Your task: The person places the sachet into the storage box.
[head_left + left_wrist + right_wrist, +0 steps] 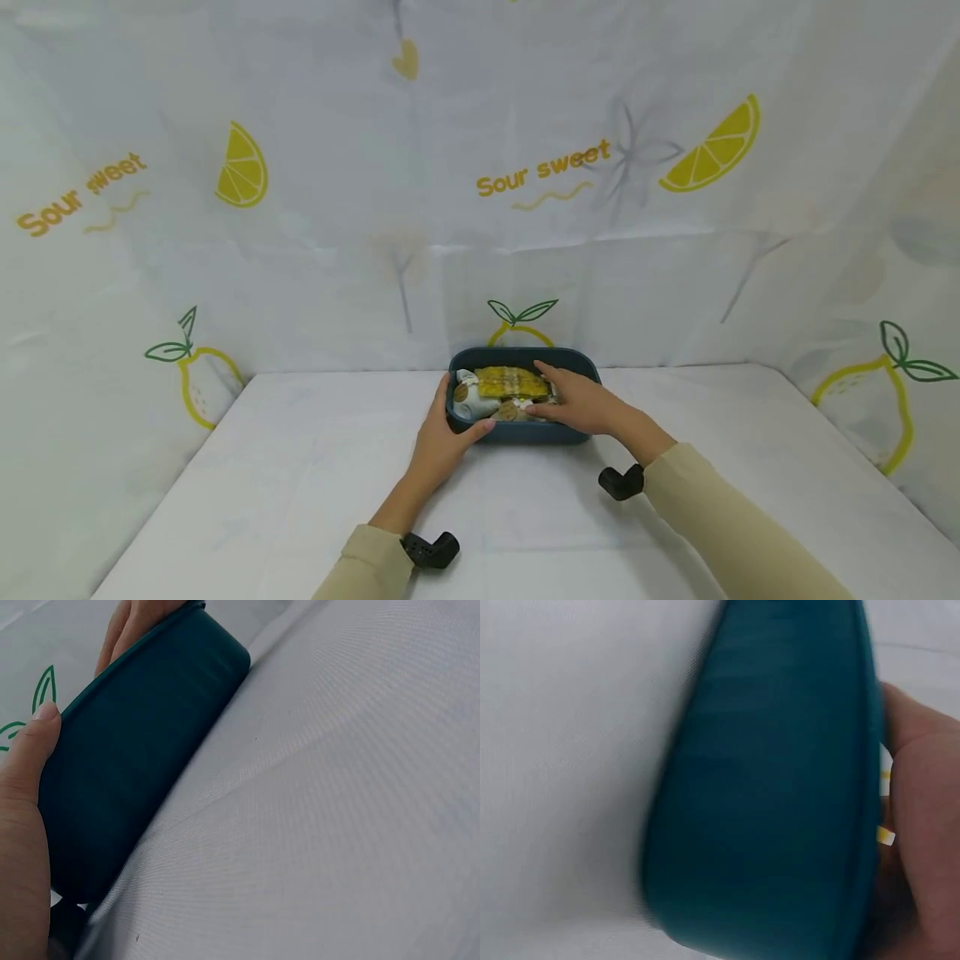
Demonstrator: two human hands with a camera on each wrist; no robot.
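Observation:
A dark teal oblong bin (pixel 538 433) stands on the white-covered table, against the back cloth. My left hand (pixel 438 437) grips its left end, with the thumb on the front rim and the fingers at the left side. In the left wrist view, the left thumb (pixel 37 742) lies against the bin's outer wall. My right hand (pixel 588 400) reaches over the right part of the bin, thumb and fingers spread about the right end of a yellow patterned packet (pixel 510 382). Whether they pinch it is hidden. Under the packet lie pale blue-white pouches (pixel 472 404) with round brownish patches.
White cloth printed with lemons and lettering hangs behind the bin and at both sides. The white table covering (pixel 300 483) stretches left, right and in front of the bin. Each wrist wears a black camera mount (pixel 431 550).

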